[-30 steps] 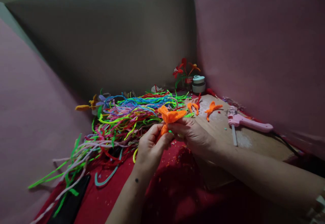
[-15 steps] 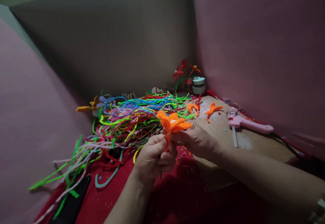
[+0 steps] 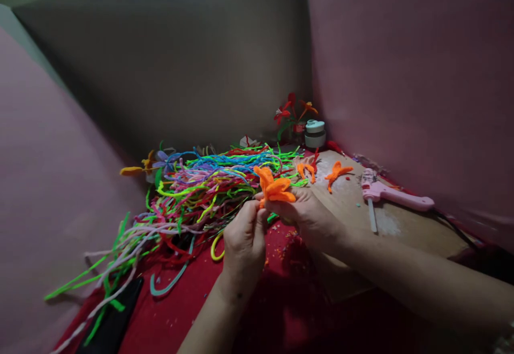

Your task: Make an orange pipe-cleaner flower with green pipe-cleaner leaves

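An orange pipe-cleaner flower (image 3: pixel 273 186) is held up between both hands above a red cloth (image 3: pixel 168 311). My left hand (image 3: pixel 243 241) pinches it from below, fingers pressed together at its base. My right hand (image 3: pixel 309 217) grips it from the right, fingers curled under the petals. The stem below the petals is hidden by my fingers. Just behind the flower lies a big heap of pipe cleaners (image 3: pixel 193 188) in many colours.
A wooden board (image 3: pixel 353 204) on the right carries two orange petal pieces (image 3: pixel 336 172), a pink glue gun (image 3: pixel 395 196) and a glue stick. A small tape roll (image 3: pixel 314 133) and finished flowers (image 3: pixel 291 110) stand in the back corner. A black phone (image 3: pixel 112 322) lies front left. Walls enclose three sides.
My left hand has turned, its fingers now pointing up at the flower's base. The flower has twisted and moved slightly back and up. My right hand stayed on it.
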{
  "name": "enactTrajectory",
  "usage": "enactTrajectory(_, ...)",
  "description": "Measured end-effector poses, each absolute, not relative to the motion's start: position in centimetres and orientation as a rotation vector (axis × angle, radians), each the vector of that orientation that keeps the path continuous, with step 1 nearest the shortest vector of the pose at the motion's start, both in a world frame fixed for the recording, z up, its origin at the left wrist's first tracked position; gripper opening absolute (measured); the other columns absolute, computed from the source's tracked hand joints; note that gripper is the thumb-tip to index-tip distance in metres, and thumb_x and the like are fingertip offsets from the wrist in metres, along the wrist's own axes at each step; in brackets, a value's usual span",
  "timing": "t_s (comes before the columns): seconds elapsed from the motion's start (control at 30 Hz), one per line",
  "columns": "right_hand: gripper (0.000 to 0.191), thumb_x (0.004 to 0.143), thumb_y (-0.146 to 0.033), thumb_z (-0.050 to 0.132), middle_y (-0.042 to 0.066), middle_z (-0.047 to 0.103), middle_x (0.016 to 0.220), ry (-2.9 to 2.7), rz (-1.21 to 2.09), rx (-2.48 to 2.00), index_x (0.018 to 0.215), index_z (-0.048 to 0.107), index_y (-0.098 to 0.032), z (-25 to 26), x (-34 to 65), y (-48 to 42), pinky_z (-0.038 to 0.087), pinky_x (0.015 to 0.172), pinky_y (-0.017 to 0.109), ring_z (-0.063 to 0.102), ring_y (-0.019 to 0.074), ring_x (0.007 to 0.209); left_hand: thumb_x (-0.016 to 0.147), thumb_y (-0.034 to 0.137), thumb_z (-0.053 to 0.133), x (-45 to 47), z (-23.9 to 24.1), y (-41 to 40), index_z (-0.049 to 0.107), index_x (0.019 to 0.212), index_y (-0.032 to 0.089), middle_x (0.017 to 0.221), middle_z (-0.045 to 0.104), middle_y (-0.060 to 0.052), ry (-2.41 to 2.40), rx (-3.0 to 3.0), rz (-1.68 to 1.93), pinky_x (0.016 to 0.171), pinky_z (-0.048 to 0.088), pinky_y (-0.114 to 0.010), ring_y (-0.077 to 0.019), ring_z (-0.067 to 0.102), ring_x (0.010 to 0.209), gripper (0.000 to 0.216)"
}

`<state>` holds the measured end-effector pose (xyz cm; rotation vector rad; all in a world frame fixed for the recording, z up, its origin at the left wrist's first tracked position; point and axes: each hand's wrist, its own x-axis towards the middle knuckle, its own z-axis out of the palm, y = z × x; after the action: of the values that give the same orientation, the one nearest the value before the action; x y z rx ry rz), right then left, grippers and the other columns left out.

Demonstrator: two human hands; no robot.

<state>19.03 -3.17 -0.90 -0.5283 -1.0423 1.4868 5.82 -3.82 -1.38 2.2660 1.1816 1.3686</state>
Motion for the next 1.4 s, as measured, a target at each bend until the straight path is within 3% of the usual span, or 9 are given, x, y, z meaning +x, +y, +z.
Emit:
enactTrajectory(0.13,0.025,0.053,-0.021,0.080,-0.004,0.059,0.068,-1.133,1.493,-0.474,0.076,0.071,-0.022,-0.4,19.4,-3.2,0.042,0.069,0.025,0.050,0.0085,0.064,0.086,0.025,0.047,5.9,-0.8,-4.2,0.056,0.078,0.016,0.063,0.047,0.003,1.120,2.021,1.394,0.052,0.035,-0.019,-0.0076,0.041,0.056,0.015)
enactTrajectory(0.27,0.021,0.058,-0.024,0.077,-0.003,0.062,0.072,-1.176,1.457,-0.482,0.078,0.071,-0.022,-0.2,19.9,-2.9,0.043,0.073,0.026,0.052,0.0087,0.067,0.085,0.030,0.051,6.0,-0.5,-4.6,0.056,0.075,0.017,0.054,0.038,0.005,1.103,1.728,1.366,0.044,0.027,-0.018,-0.0057,0.031,0.048,0.018)
enactTrajectory(0.53,0.009,0.063,-0.026,0.073,-0.006,0.050,0.052,-1.132,1.550,-0.445,0.068,0.070,-0.020,-0.7,20.2,-2.2,0.029,0.046,0.019,0.033,0.0035,0.045,0.082,0.031,0.054,6.3,-0.1,-4.3,0.050,0.069,0.016,0.049,0.032,0.007,0.648,1.080,1.094,0.037,0.021,-0.013,-0.0021,0.022,0.038,0.021)
enactTrajectory(0.67,0.012,0.064,-0.030,0.071,-0.004,0.056,0.056,-1.111,1.689,-0.425,0.066,0.068,-0.019,-1.0,20.0,-2.2,0.026,0.045,0.021,0.038,0.0046,0.045,0.081,0.036,0.055,5.8,-0.4,-3.7,0.050,0.068,0.016,0.049,0.025,0.009,0.445,0.933,0.874,0.032,0.020,-0.013,-0.0013,0.012,0.036,0.024)
enactTrajectory(0.8,0.009,0.065,-0.027,0.072,-0.005,0.053,0.054,-1.053,1.630,-0.401,0.067,0.068,-0.019,-1.3,19.6,-2.4,0.028,0.044,0.021,0.036,0.0042,0.044,0.082,0.040,0.051,5.5,-0.2,-3.4,0.054,0.072,0.015,0.051,0.037,0.005,0.641,1.213,0.926,0.037,0.029,-0.016,-0.0044,0.029,0.038,0.027)
enactTrajectory(0.93,0.009,0.064,-0.028,0.072,-0.004,0.052,0.056,-0.959,1.564,-0.408,0.066,0.068,-0.020,-1.2,19.2,-2.5,0.035,0.049,0.022,0.040,0.0060,0.049,0.077,0.031,0.060,5.7,-0.4,-3.7,0.061,0.083,0.017,0.070,0.056,-0.001,1.035,1.804,1.289,0.061,0.040,-0.022,-0.0107,0.050,0.063,0.016)
enactTrajectory(1.07,0.009,0.062,-0.026,0.074,-0.005,0.050,0.055,-1.010,1.472,-0.467,0.063,0.068,-0.020,-1.0,19.3,-2.7,0.039,0.059,0.023,0.044,0.0066,0.056,0.081,0.029,0.056,6.0,-0.9,-4.0,0.059,0.071,0.017,0.060,0.047,0.002,1.128,1.907,1.373,0.055,0.033,-0.021,-0.0082,0.040,0.055,0.016)
enactTrajectory(1.23,0.015,0.065,-0.034,0.072,0.002,0.059,0.079,-1.242,1.369,-0.510,0.073,0.070,-0.022,-0.7,19.7,-3.2,0.042,0.064,0.026,0.050,0.0136,0.075,0.079,0.037,0.057,5.8,-0.7,-3.9,0.053,0.062,0.016,0.049,0.037,0.005,0.802,1.414,1.127,0.043,0.025,-0.020,-0.0059,0.031,0.044,0.028)
enactTrajectory(1.4,0.016,0.072,-0.036,0.066,0.001,0.055,0.078,-1.399,1.229,-0.522,0.065,0.066,-0.021,-0.4,19.8,-3.9,0.040,0.060,0.025,0.046,0.0115,0.069,0.075,0.039,0.062,5.6,-1.1,-3.7,0.052,0.056,0.014,0.043,0.034,0.005,0.506,1.194,0.985,0.039,0.027,-0.018,-0.0049,0.032,0.038,0.033)
